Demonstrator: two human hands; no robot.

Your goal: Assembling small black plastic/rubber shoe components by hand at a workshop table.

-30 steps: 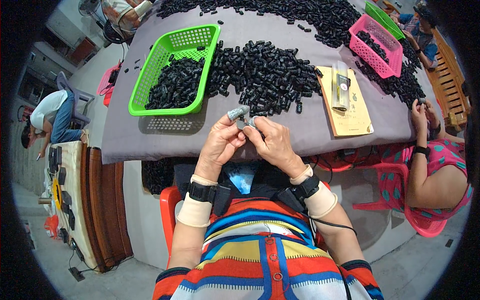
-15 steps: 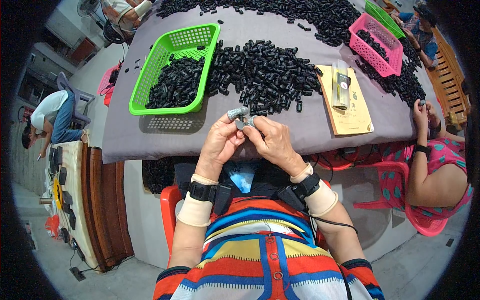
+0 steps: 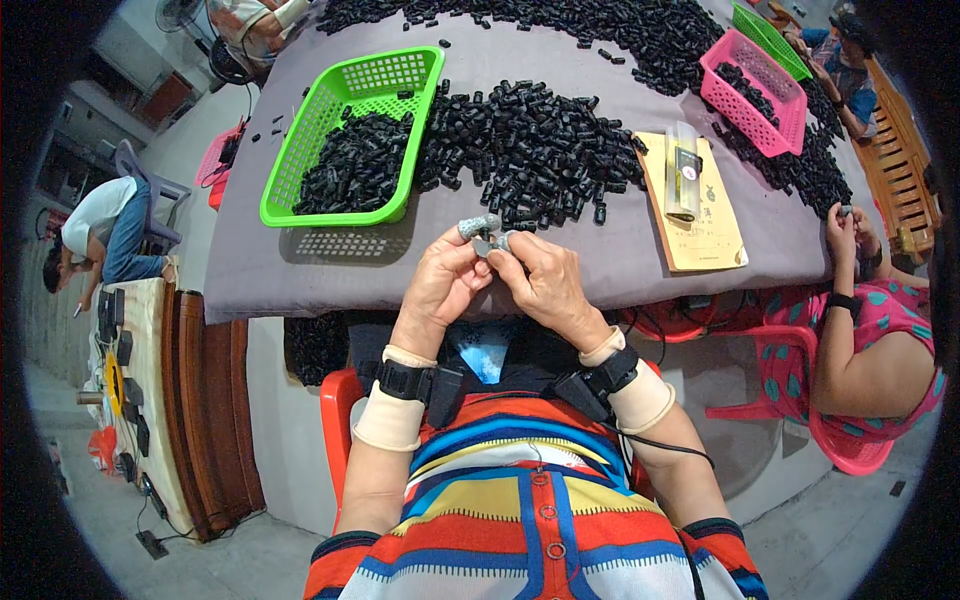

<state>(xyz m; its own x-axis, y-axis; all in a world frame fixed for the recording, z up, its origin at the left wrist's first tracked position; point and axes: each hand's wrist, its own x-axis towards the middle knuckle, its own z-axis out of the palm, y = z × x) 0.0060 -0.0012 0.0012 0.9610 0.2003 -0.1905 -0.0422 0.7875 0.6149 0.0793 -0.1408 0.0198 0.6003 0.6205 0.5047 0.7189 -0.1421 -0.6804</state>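
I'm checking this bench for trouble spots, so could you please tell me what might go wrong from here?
The left hand and right hand work a small part at the table edge; if dropped, it likely falls to the floor. The loose black pieces lie near the yellow booklet and could scatter.

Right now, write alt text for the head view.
Both hands, left hand and right hand, meet over a grey table, pinching a small part between taped fingertips. Behind lie black parts and a green basket.
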